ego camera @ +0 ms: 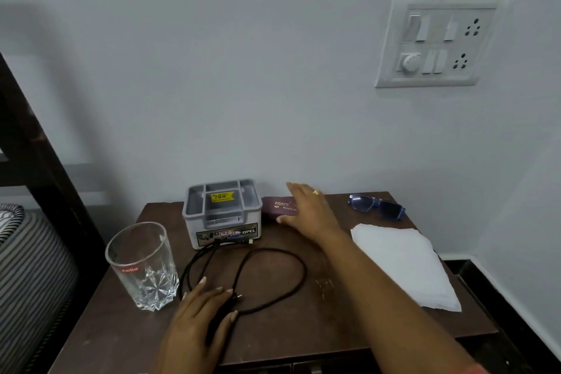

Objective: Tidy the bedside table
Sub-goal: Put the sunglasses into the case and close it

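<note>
On the dark wooden bedside table (349,322) lies a looped black cable (273,255). My left hand (200,313) rests on the cable's plug end near the front, fingers spread and flat. My right hand (309,209) reaches to the back and touches a maroon spectacle case (277,206) with gold lettering; its fingers are apart, not closed around the case. A grey plastic organiser box (221,212) with a yellow price sticker stands left of the case.
A clear drinking glass (142,267) stands upright at the front left. Blue sunglasses (376,205) lie at the back right, a white paper napkin (403,264) in front of them. A switchboard (437,42) is on the wall. A striped pillow (27,267) is at the left.
</note>
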`<action>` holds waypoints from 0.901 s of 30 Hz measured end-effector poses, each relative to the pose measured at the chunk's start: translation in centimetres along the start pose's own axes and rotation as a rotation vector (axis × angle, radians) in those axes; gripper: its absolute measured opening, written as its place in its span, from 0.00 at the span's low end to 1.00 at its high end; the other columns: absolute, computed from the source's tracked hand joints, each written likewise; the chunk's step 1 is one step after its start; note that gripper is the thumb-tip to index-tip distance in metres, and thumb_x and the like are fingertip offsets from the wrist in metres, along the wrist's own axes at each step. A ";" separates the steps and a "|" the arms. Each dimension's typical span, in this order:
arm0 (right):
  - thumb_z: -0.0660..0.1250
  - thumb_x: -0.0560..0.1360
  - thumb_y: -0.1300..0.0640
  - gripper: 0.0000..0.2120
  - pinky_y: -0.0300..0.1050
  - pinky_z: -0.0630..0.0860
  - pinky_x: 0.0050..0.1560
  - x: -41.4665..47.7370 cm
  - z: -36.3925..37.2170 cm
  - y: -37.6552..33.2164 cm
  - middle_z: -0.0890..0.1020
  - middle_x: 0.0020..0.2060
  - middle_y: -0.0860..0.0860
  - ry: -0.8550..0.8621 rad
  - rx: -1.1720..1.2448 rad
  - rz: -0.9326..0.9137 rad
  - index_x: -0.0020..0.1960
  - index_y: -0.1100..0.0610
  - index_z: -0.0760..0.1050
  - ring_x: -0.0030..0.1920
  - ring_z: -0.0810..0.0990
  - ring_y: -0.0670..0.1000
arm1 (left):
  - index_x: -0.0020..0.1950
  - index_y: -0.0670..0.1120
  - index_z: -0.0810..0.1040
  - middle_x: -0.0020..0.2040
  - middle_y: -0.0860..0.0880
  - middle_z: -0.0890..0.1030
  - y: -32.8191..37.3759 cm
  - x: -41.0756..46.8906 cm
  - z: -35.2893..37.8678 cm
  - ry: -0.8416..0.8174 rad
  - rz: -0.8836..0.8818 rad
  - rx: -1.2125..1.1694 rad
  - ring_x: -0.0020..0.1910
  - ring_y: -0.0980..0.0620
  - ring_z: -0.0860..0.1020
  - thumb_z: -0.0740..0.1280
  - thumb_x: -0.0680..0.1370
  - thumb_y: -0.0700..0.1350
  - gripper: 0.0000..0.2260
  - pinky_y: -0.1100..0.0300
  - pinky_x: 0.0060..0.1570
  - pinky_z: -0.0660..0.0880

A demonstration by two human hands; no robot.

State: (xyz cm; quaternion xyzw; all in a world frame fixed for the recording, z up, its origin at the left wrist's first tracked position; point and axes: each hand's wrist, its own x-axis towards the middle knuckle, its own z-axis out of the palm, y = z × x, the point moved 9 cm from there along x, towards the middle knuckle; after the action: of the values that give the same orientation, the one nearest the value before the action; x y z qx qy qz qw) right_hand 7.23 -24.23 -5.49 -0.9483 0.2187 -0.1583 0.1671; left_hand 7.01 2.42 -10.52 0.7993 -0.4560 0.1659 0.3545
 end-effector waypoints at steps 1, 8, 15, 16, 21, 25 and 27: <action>0.70 0.70 0.44 0.38 0.50 0.56 0.73 0.6 0.6 0.7 0.66 0.71 0.54 -0.066 -0.027 0.022 0.74 0.55 0.58 0.71 0.63 0.55 | 0.49 0.49 0.84 0.48 0.55 0.83 -0.1 0.1 0.0 0.006 -0.001 -0.004 0.60 0.58 0.71 0.55 0.76 0.64 0.24 0.64 0.62 0.64; 0.68 0.72 0.44 0.31 0.46 0.70 0.59 -0.4 0.7 1.7 0.73 0.62 0.53 -0.087 -0.034 0.012 0.70 0.55 0.64 0.60 0.72 0.54 | 0.48 0.49 0.84 0.47 0.52 0.84 -0.1 0.3 0.1 0.032 0.000 -0.017 0.59 0.55 0.73 0.55 0.76 0.64 0.25 0.65 0.62 0.63; 0.67 0.71 0.40 0.34 0.40 0.71 0.60 -9.2 -3.8 -1.7 0.70 0.65 0.44 -0.007 0.080 -0.059 0.73 0.47 0.60 0.62 0.69 0.46 | 0.46 0.49 0.84 0.45 0.52 0.84 0.0 0.4 0.1 0.017 -0.016 0.013 0.57 0.54 0.73 0.53 0.76 0.65 0.26 0.65 0.62 0.63; 0.67 0.71 0.39 0.35 0.37 0.70 0.60 -10.7 -3.7 -2.5 0.69 0.65 0.43 -0.034 0.090 -0.087 0.73 0.45 0.59 0.62 0.68 0.44 | 0.46 0.49 0.83 0.45 0.52 0.84 0.0 0.4 0.2 0.012 -0.023 0.022 0.57 0.54 0.73 0.52 0.76 0.65 0.26 0.62 0.60 0.65; 0.65 0.72 0.39 0.35 0.30 0.59 0.61 -16.3 -1.7 -5.1 0.65 0.69 0.40 -0.195 0.009 -0.220 0.74 0.41 0.54 0.66 0.64 0.42 | 0.52 0.55 0.79 0.48 0.57 0.83 0.9 0.8 0.2 -0.069 -0.077 0.041 0.61 0.58 0.70 0.54 0.76 0.62 0.18 0.57 0.65 0.57; 0.64 0.73 0.41 0.33 0.32 0.59 0.63 -17.5 -1.0 -5.8 0.67 0.69 0.44 -0.213 -0.023 -0.290 0.74 0.44 0.55 0.67 0.65 0.44 | 0.63 0.61 0.68 0.61 0.74 0.70 2.2 0.7 1.0 -0.186 -0.044 -0.040 0.70 0.66 0.60 0.59 0.66 0.51 0.24 0.45 0.70 0.50; 0.64 0.74 0.41 0.33 0.34 0.61 0.64 -17.4 -0.9 -5.7 0.66 0.69 0.44 -0.215 -0.033 -0.300 0.75 0.44 0.54 0.67 0.65 0.44 | 0.64 0.62 0.66 0.64 0.78 0.63 2.5 0.6 1.2 -0.223 -0.028 -0.081 0.71 0.70 0.56 0.60 0.64 0.50 0.28 0.44 0.70 0.47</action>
State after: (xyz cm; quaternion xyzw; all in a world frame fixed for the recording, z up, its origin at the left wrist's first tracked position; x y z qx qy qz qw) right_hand -5.92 -11.46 -6.48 -0.9843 0.0580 -0.0757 0.1486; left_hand 5.11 0.32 -9.92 0.8042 -0.4876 0.0525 0.3357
